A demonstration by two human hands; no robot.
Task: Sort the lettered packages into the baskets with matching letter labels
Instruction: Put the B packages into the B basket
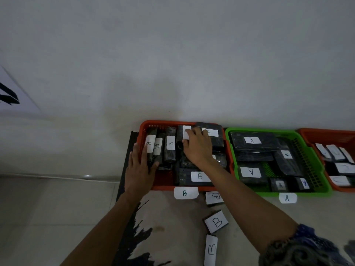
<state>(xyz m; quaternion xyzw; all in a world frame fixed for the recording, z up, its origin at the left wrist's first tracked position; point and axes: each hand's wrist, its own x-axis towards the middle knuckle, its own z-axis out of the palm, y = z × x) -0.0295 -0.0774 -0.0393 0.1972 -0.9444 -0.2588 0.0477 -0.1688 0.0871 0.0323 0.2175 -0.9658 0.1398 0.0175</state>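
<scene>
An orange basket [143,127] with a "B" label [185,193] on its front holds several black packages marked B. My left hand [139,169] lies flat with straight fingers over the basket's left rim, touching the leftmost upright packages [150,144]. My right hand [197,146] reaches into the basket and grips an upright black package [182,132] with a white label near the back. Three B packages lie on the floor in front: one [213,197], one [216,222], one [211,250].
A green basket [230,148] labelled "A" [287,198] holds several A packages to the right. Further right another orange basket [307,135] holds packages with white labels. The wall rises right behind the baskets. A dark stain [138,233] marks the floor.
</scene>
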